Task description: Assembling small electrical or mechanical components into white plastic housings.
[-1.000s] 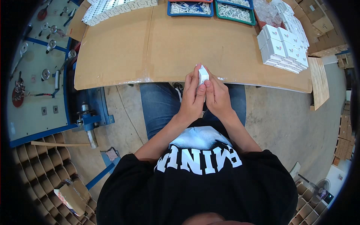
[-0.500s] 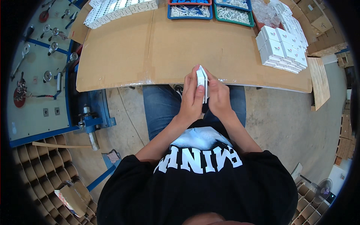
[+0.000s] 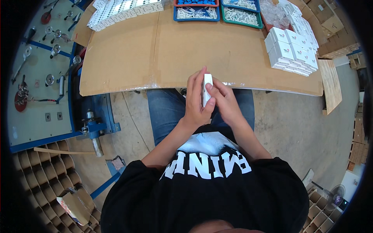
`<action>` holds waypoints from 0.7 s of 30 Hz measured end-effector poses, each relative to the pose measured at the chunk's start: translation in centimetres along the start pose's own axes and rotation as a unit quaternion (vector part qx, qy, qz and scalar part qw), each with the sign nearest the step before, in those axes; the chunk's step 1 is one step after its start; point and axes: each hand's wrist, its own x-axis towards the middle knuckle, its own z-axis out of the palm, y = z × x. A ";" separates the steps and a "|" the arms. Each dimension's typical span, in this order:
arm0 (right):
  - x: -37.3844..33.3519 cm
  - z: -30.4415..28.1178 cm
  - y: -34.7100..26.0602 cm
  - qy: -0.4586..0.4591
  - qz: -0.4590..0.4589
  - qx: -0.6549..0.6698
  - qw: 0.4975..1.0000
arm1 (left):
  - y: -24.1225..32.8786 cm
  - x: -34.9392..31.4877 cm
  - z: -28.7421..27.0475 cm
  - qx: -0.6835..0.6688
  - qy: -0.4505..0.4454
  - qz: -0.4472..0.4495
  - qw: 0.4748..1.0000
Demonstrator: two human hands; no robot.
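Note:
Between my two palms, just off the front edge of the cardboard-covered table point(image 3: 116, 58), stands a small white box-shaped piece point(image 3: 207, 90), its narrow side turned up. My left hand point(image 3: 196, 99) presses along its left face, fingers pointing away from me and thumb at the near end. From the right, my right hand point(image 3: 225, 101) grips it, thumb laid across the upper edge. Palms and fingers cover both broad faces, so its exact kind does not show.
White boxes point(image 3: 291, 50) are stacked at the table's right. A row of white pieces point(image 3: 128, 11) lines the back left. Trays of small white parts point(image 3: 196, 14) stand at the back, near a clear plastic bag point(image 3: 275, 14). Left of the table is a panel with gauges point(image 3: 46, 77).
Half a second ago the white piece showed two layers with a dark line between them; now one smooth narrow side shows. My right thumb has come over its edge.

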 end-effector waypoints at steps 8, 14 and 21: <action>-0.8 2.9 2.3 0.077 -0.031 -0.008 0.997 | -0.2 -0.3 -0.4 0.084 0.085 0.049 0.992; -1.3 3.0 2.6 0.064 -0.085 -0.079 0.991 | -0.1 -0.7 -0.4 0.050 0.102 0.027 0.993; -1.9 2.8 2.6 0.055 -0.089 -0.084 0.991 | 0.3 -0.5 -0.5 0.049 0.085 0.035 0.995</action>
